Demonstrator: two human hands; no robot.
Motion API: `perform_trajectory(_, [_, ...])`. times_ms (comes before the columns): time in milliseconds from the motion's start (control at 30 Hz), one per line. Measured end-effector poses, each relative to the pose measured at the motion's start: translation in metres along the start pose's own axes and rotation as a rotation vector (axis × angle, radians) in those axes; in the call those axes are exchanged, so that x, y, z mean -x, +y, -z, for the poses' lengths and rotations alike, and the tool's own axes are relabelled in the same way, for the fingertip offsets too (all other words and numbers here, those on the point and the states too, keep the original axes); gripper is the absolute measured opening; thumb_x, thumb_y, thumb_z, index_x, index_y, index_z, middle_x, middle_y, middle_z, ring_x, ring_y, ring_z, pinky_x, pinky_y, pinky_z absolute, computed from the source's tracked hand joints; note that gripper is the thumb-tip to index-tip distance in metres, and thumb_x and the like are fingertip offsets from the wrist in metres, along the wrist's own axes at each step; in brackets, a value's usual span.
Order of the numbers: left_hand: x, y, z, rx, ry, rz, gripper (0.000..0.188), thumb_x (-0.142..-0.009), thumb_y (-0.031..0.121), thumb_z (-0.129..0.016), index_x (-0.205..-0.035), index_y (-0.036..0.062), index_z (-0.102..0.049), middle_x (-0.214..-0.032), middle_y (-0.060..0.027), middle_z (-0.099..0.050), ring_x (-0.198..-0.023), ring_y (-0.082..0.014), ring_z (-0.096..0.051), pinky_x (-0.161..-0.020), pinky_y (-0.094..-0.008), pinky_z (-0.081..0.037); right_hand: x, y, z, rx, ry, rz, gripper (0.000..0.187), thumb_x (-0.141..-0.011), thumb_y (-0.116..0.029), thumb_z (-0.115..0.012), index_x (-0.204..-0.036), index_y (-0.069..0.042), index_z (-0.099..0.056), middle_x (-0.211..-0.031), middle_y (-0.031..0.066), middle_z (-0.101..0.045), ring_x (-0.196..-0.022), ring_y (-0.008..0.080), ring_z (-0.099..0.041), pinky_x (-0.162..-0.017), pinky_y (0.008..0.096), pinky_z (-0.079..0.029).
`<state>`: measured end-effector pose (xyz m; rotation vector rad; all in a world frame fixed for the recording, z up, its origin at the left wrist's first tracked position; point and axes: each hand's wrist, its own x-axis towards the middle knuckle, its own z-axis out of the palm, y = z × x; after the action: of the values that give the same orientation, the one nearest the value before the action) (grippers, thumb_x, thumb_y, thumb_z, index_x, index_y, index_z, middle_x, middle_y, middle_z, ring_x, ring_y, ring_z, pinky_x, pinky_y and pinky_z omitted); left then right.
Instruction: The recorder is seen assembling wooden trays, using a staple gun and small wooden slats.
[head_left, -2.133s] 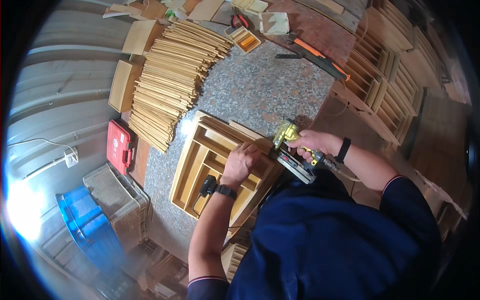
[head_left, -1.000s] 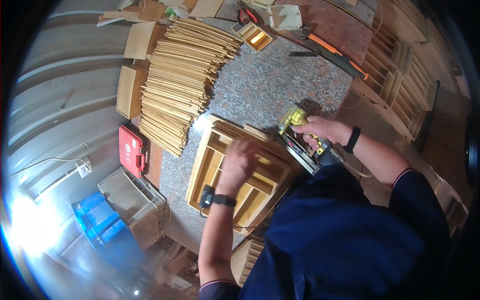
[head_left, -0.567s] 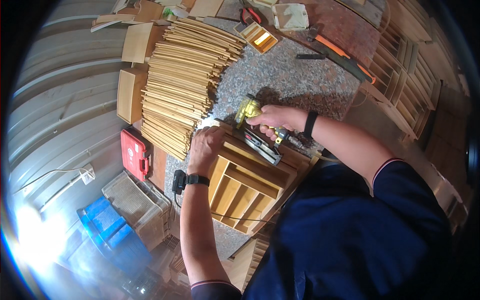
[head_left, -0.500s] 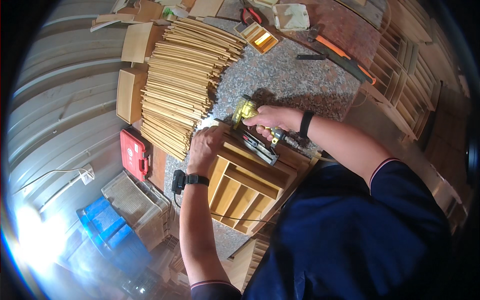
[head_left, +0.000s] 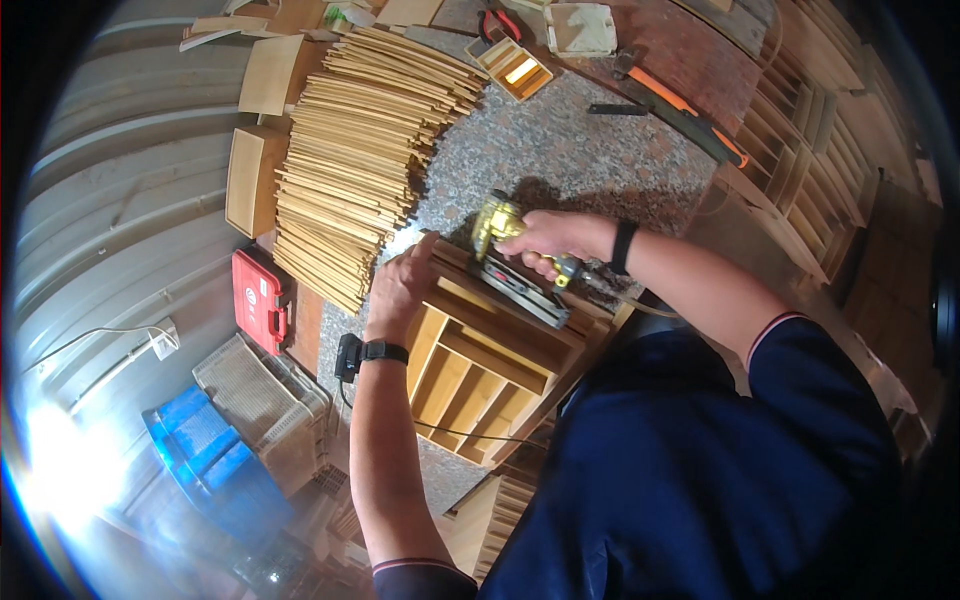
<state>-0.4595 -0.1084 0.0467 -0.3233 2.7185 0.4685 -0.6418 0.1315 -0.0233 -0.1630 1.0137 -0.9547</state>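
Observation:
My right hand (head_left: 550, 240) is wrapped around the grip of a yellow nail gun (head_left: 497, 220). Its long dark magazine slants over the far side of a wooden compartment tray (head_left: 497, 360), above the wall there. I cannot tell whether the nose touches the wood. At the tray's far left corner, my left hand (head_left: 403, 285) grips the edge with bent fingers; part of its grasp is hidden. Slats divide the tray into several compartments, and a thin dark cable crosses its near part.
Many thin wooden strips (head_left: 350, 170) lie stacked left of the speckled tabletop (head_left: 550, 150). Beyond are a small divided box (head_left: 515, 70), red-handled pliers (head_left: 500, 22) and an orange-handled hammer (head_left: 680, 105). A red case (head_left: 260, 300) and blue bin (head_left: 215, 450) stand at left.
The nail gun in my right hand has shifted slightly right along the tray's far side. My left hand stays at the corner. The whole view has moved a little.

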Motion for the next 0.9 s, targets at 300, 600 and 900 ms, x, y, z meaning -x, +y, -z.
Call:
perform_trajectory(300, [0.004, -0.002, -0.005, 0.009, 0.033, -0.146, 0.021, -0.088, 0.009, -0.075, -0.109, 0.0086, -0.078, -0.105, -0.0089, -0.077, -0.092, -0.0308, -0.076, -0.08, -0.0403, -0.062, 0.094, 0.066, 0.01, -0.025, 0.067, -0.159, 0.034, -0.104, -0.03, -0.07, -0.084, -0.01, -0.053, -0.064, -0.0046, -0.047, -0.049, 0.0091, -0.045, -0.045, 0.0309, -0.04])
perform_trajectory(600, [0.005, 0.009, -0.007, 0.072, 0.073, -0.141, 0.011, -0.094, 0.011, -0.066, -0.1, 0.0066, -0.074, -0.102, -0.0112, -0.072, -0.09, -0.0355, -0.072, -0.075, -0.0434, -0.059, 0.091, 0.093, 0.01, -0.11, 0.073, -0.02, 0.033, -0.104, -0.03, -0.07, -0.087, -0.006, -0.055, -0.063, -0.0024, -0.051, -0.048, 0.0094, -0.049, -0.043, 0.0309, -0.043])
perform_trajectory(900, [0.01, 0.012, -0.011, -0.086, 0.049, -0.149, 0.018, -0.088, 0.019, -0.08, -0.103, 0.0091, -0.074, -0.112, -0.0111, -0.071, -0.093, -0.0338, -0.074, -0.078, -0.0432, -0.061, 0.069, 0.059, 0.001, -0.079, 0.05, -0.004, 0.027, -0.103, -0.029, -0.071, -0.096, -0.008, -0.054, -0.065, -0.0048, -0.047, -0.049, 0.0064, -0.046, -0.043, 0.0275, -0.041])
